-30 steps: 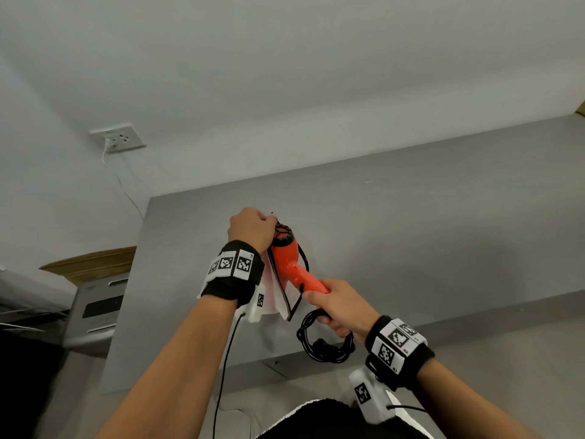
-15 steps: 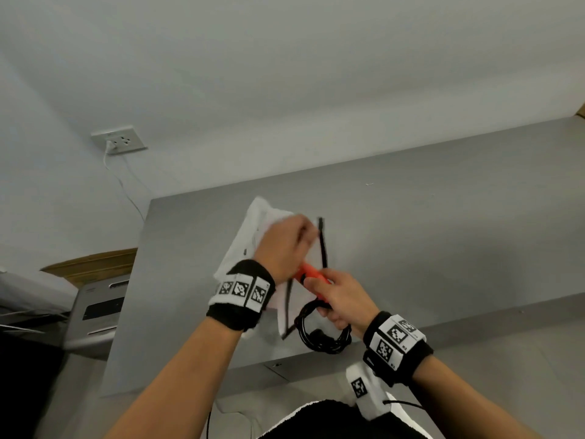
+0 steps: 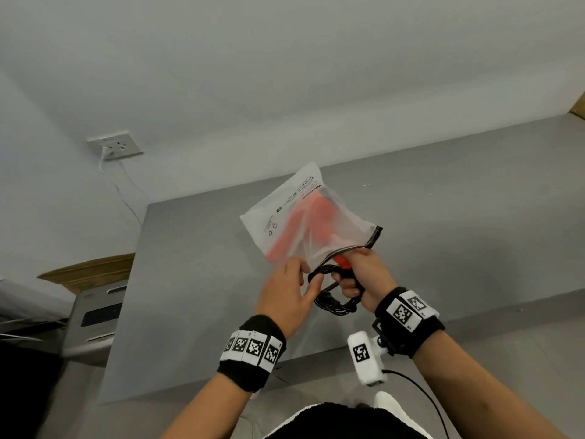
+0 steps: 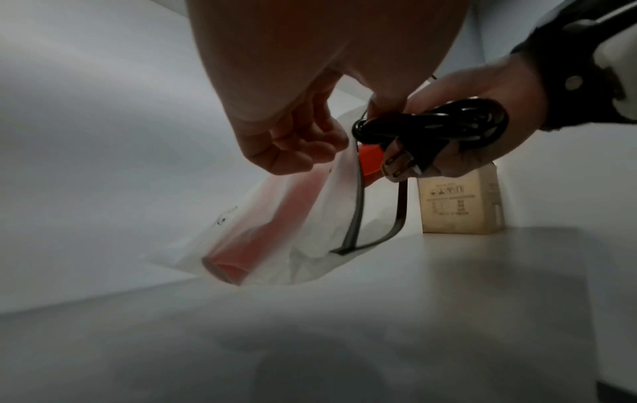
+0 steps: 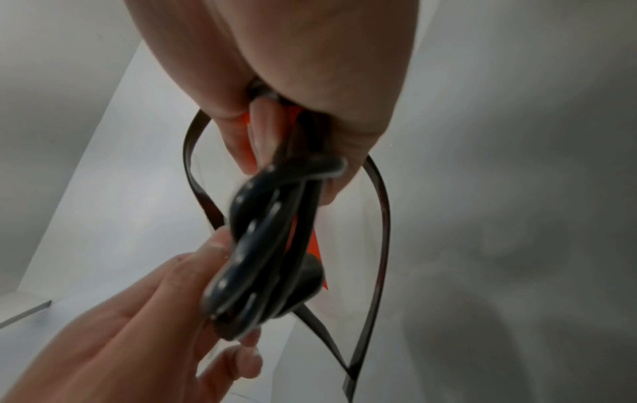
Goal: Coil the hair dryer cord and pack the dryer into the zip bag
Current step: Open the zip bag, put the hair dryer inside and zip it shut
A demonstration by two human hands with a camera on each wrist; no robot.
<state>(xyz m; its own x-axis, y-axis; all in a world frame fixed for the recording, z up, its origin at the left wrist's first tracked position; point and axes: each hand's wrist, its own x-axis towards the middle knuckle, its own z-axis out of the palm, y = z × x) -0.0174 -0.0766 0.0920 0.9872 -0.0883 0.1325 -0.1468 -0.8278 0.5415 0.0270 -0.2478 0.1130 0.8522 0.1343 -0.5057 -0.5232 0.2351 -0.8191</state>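
Note:
The translucent zip bag (image 3: 285, 217) is held tilted above the grey table (image 3: 459, 223), with the orange hair dryer (image 3: 316, 217) mostly inside it, nozzle toward the far-left corner. The orange handle end (image 3: 343, 261) sticks out of the black zip mouth (image 3: 373, 239). My right hand (image 3: 351, 280) grips that handle end together with the coiled black cord (image 3: 332, 305); the plug (image 4: 400, 163) hangs from the coil. My left hand (image 3: 297, 274) pinches the bag's near edge by the mouth. In the left wrist view the bag's (image 4: 303, 240) bottom corner nears the table.
A cardboard box (image 4: 461, 201) stands on the table's far right. A wall socket (image 3: 115, 148) with a white cable sits up left. Left of the table are a grey appliance (image 3: 95, 318) and a brown box (image 3: 88, 267).
The left hand drew the bag up over the dryer, which now shows through it. That hand then dropped back to the bag's mouth. The right hand kept its hold on the handle and coil.

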